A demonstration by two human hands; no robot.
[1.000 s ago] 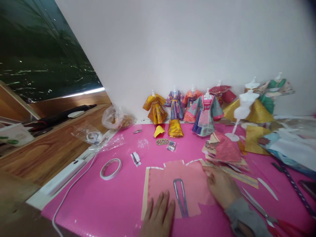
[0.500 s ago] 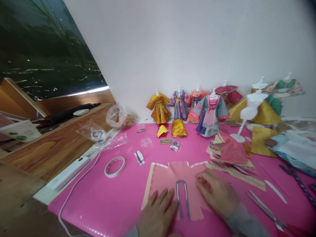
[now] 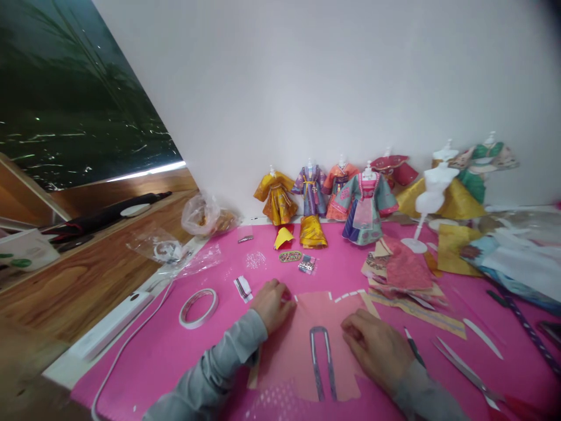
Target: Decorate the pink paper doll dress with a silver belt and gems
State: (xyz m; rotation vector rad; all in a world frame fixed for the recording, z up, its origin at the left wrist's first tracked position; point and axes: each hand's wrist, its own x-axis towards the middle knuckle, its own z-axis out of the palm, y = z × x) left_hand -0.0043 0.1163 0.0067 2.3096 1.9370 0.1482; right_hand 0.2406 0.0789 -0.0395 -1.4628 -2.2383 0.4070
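Note:
A flat pink cloth garment piece lies before me, with short white strips along its upper edge. A grey U-shaped trim runs down its middle. My left hand is at the upper left corner of the cloth. Its fingers are bent and closed, and their tips hide whatever they may pinch there. My right hand rests on the right side of the cloth, fingers curled together; what is in them, if anything, is hidden.
Scissors and a dark pen lie right of my right hand. A tape roll sits at left. Fabric scraps lie at back right. Dressed doll forms and a bare white mannequin stand along the wall.
My left hand has moved up from the lower left of the cloth to its upper left corner, its fingers now closed. My right hand stays on the right side. The view has shifted slightly.

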